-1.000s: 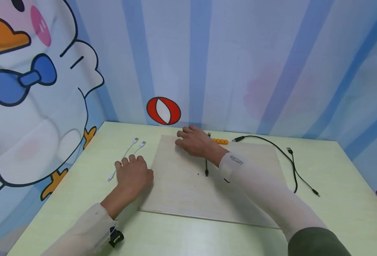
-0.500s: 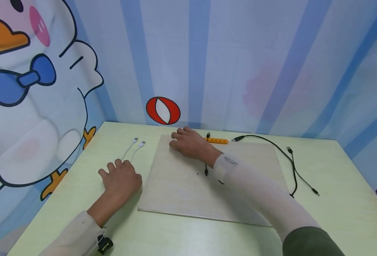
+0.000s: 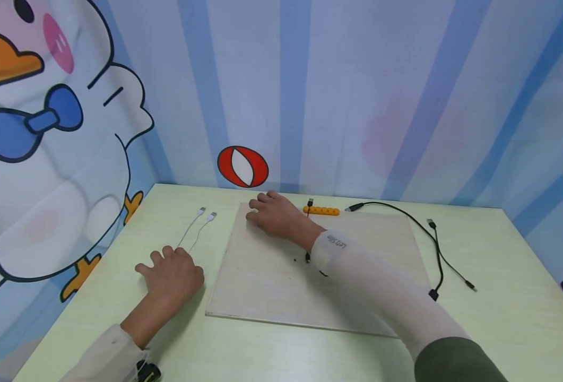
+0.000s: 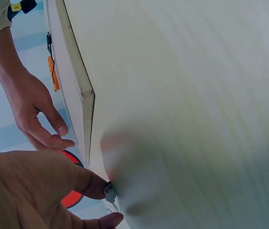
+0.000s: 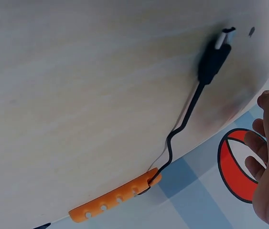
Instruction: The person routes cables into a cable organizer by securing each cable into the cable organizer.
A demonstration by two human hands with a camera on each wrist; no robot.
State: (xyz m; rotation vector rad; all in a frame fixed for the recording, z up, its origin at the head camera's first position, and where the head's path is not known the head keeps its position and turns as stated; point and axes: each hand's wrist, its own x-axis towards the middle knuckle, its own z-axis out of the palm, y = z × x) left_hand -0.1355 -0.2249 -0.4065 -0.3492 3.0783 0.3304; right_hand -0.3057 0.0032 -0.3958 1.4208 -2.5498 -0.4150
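My left hand point(image 3: 171, 276) hovers over the near ends of two white USB cables point(image 3: 200, 229), its fingers spread. In the left wrist view, a white USB plug point(image 4: 109, 192) shows beside the thumb, and thumb and finger stand apart. Over the back left of the pale board point(image 3: 262, 281), my right hand point(image 3: 278, 216) hangs with loosely bent fingers, holding nothing. Right of it, a short black USB cable point(image 5: 189, 112) sits in an end slot of the orange cable holder point(image 3: 321, 210) at the board's back edge. My right hand and forearm hide its middle.
Two black cables point(image 3: 436, 245) lie at the board's right side, one plug point(image 3: 355, 207) reaching near the orange holder. A patterned blue cloth wall point(image 3: 329, 95) stands behind the table point(image 3: 505, 297). The board's front edge is slightly raised.
My left hand has moved left and toward me, with its fingers spreading. My right hand has drifted left, uncovering more of the orange holder and the black cable's upper end. The cables look unmoved.
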